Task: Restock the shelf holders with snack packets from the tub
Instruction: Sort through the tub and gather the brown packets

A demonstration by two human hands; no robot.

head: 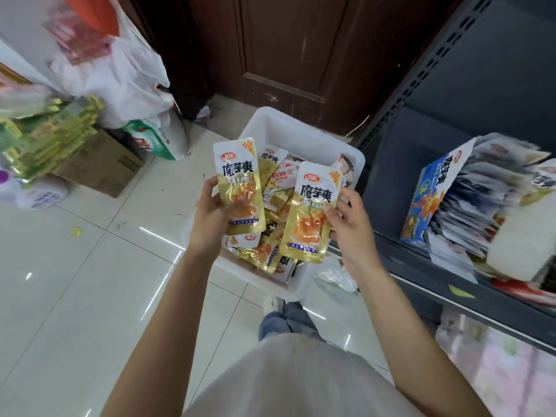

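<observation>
Two gold snack packets are held upright over the white tub (304, 136). The left hand (210, 218) grasps the left packet (239, 185) by its lower edge; the right hand (349, 227) pinches the right packet (313, 212) at its side. The tub sits on the tiled floor (90, 281), full of packets. To the right, a dark shelf (421, 266) carries a blue holder (433, 194) stuffed with packets.
</observation>
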